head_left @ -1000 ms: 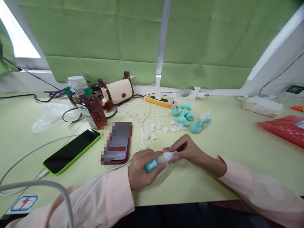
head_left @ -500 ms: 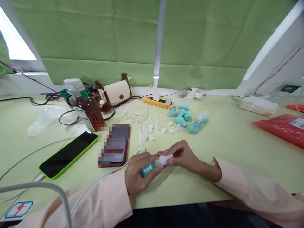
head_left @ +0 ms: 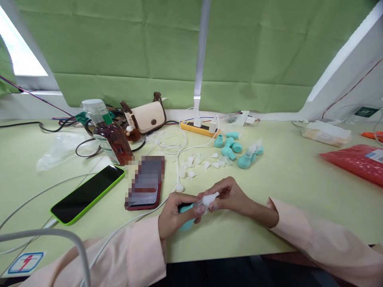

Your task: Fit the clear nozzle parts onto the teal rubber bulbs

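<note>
Between my hands, low over the table's front, is a bulb nasal aspirator with a teal squeeze bulb [head_left: 186, 223], a clear middle part and a white pointed tip [head_left: 210, 198]. My left hand [head_left: 175, 215] grips its clear part between thumb and fingers, the bulb showing beneath the palm. With thumb and fingertips, my right hand [head_left: 228, 196] pinches the white tip. Beyond the hands lie several loose teal bulbs [head_left: 229, 152] and a scatter of small white tips and clear pieces [head_left: 191, 174]. At that group's right side rests another aspirator [head_left: 245, 160] with a pale tip.
A phone with a green edge [head_left: 88, 195] and a red-cased phone [head_left: 145, 183] lie at left. Behind them stand a bottle of dark liquid [head_left: 112, 141] and a cream handbag [head_left: 148, 117]. White cables run past a yellow power strip [head_left: 199, 128]. A red package [head_left: 356, 161] lies far right.
My left hand's fingers have shifted up from the bulb onto the clear part, so more of the teal bulb shows below. My right hand stays at the white tip.
</note>
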`<control>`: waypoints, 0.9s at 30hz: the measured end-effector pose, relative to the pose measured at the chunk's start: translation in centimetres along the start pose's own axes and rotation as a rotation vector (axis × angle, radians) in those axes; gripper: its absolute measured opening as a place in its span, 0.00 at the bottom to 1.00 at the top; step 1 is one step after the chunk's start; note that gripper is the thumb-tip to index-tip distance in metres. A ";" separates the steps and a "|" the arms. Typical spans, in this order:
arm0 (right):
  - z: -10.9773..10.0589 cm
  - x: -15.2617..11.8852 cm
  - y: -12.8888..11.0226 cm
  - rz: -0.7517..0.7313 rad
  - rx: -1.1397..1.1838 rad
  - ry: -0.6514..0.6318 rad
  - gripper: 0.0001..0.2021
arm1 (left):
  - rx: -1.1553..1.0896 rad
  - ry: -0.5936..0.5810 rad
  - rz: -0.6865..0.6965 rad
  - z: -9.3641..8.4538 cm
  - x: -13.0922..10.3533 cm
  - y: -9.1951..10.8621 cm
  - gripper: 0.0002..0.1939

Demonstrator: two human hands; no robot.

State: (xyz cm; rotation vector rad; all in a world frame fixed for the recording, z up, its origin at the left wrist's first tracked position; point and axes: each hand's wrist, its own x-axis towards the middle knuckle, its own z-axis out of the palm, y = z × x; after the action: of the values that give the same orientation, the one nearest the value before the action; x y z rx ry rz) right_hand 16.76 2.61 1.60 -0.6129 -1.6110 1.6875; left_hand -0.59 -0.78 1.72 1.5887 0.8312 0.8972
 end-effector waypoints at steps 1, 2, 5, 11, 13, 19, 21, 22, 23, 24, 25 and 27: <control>0.0 0.0 -0.3 -0.011 -0.035 0.028 0.13 | -0.012 0.008 -0.017 0.1 0.0 0.0 0.14; -0.2 0.0 -0.7 -0.027 -0.077 0.058 0.13 | -0.018 0.034 -0.025 0.1 0.1 0.0 0.13; -1.6 0.0 -2.8 -0.087 -0.231 0.153 0.10 | 0.003 0.197 0.046 0.3 0.0 -0.3 0.14; -7.8 -0.9 -8.0 -0.164 -0.605 0.445 0.06 | 0.226 0.376 0.256 -0.3 -0.2 -0.4 0.07; -9.5 -1.2 -8.9 -0.071 -0.806 0.540 0.06 | 0.297 0.395 0.272 -0.5 0.0 -0.2 0.07; -11.4 -1.6 -9.7 0.198 -1.213 0.643 0.09 | 0.449 0.422 0.307 -0.9 0.5 -0.2 0.06; -11.6 -1.8 -9.9 0.246 -1.226 0.584 0.09 | 0.465 0.398 0.299 -0.8 0.5 -0.3 0.06; -11.6 -1.9 -10.1 0.277 -1.227 0.544 0.09 | 0.471 0.387 0.296 -0.8 0.4 -0.3 0.06; -11.7 -2.0 -10.2 0.309 -1.225 0.504 0.09 | 0.477 0.379 0.293 -0.7 0.4 -0.3 0.06; -11.7 -2.2 -10.4 0.342 -1.218 0.466 0.10 | 0.482 0.373 0.290 -0.7 0.4 -0.3 0.06; -11.8 -2.3 -10.5 0.373 -1.209 0.432 0.11 | 0.486 0.369 0.287 -0.6 0.4 -0.3 0.06; -11.8 -2.3 -10.7 0.423 -1.189 0.367 0.12 | 0.492 0.362 0.282 -0.6 0.4 -0.2 0.07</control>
State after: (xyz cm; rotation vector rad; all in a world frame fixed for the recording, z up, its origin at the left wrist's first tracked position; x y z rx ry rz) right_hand 28.95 8.07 10.50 -1.7998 -2.1733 0.5876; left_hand -0.99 -0.13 1.63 2.0376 1.1645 1.2770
